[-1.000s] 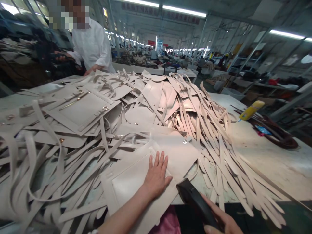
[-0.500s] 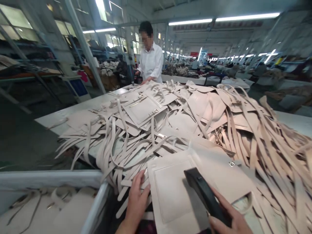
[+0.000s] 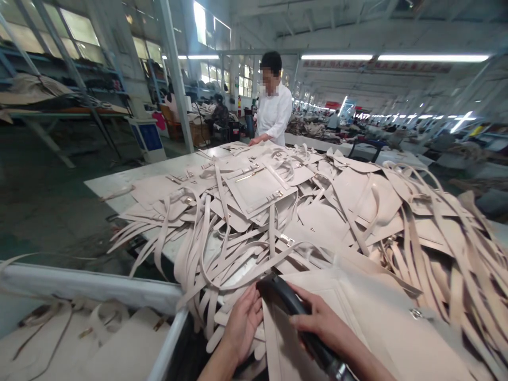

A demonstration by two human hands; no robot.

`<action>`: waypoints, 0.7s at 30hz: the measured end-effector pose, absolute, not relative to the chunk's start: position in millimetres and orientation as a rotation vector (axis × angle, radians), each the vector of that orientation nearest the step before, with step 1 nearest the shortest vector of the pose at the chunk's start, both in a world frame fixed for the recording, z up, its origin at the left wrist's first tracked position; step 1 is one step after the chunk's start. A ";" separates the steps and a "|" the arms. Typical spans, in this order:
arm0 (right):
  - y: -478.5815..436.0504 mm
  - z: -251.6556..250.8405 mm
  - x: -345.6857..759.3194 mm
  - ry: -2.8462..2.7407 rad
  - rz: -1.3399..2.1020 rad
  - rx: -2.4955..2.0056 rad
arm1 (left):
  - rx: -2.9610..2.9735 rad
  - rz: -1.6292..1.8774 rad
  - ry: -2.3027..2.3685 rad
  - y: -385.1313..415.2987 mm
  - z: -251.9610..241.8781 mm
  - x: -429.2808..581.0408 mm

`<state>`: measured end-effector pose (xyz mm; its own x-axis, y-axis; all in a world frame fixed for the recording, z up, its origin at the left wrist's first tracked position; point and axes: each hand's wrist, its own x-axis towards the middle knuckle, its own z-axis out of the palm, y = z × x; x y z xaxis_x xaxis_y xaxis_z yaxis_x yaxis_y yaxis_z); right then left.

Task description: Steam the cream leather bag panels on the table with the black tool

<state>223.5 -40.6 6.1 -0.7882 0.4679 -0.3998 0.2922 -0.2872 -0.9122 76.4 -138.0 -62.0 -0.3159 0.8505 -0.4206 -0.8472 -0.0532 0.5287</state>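
Observation:
My right hand (image 3: pixel 317 323) is wrapped round a black handheld tool (image 3: pixel 293 304) with a curved head and a metal fitting at its lower end. The tool slants over the left edge of a beige bag panel (image 3: pixel 329 296) with a stitched pocket. Just left of the tool's head is my left hand (image 3: pixel 244 320), cupped, its palm partly turned up and its fingers lightly curled. I see nothing held in it. Loose beige straps (image 3: pixel 216 333) lie beside and below it.
A large heap of beige bag pieces (image 3: pixel 317 222) with straps and buckles covers the white table (image 3: pixel 119 182). At lower left, a white-walled bin (image 3: pixel 119 280) holds more beige bags (image 3: pixel 123 338). A person in white (image 3: pixel 275 114) stands at the table's far side.
The tool has moved left across the panel to its left edge, close to my left hand. My left hand has turned its palm upward. The view has shifted left and up.

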 end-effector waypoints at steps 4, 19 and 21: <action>-35.8 11.8 204.3 -1.785 2.054 -0.924 | 0.008 1.715 0.818 -140.9 -60.8 78.1; -75.9 25.4 247.7 -1.667 2.058 -0.899 | 0.022 1.693 0.808 -148.4 -44.0 113.6; -77.7 30.2 245.8 -1.633 2.002 -0.905 | 0.104 1.617 0.851 -161.5 -50.3 128.7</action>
<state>245.8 -77.7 30.2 -0.7096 0.6661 -0.2297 0.0913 -0.2364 -0.9674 128.7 -161.5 -50.3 -0.2522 0.8873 -0.3861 -0.8206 0.0153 0.5713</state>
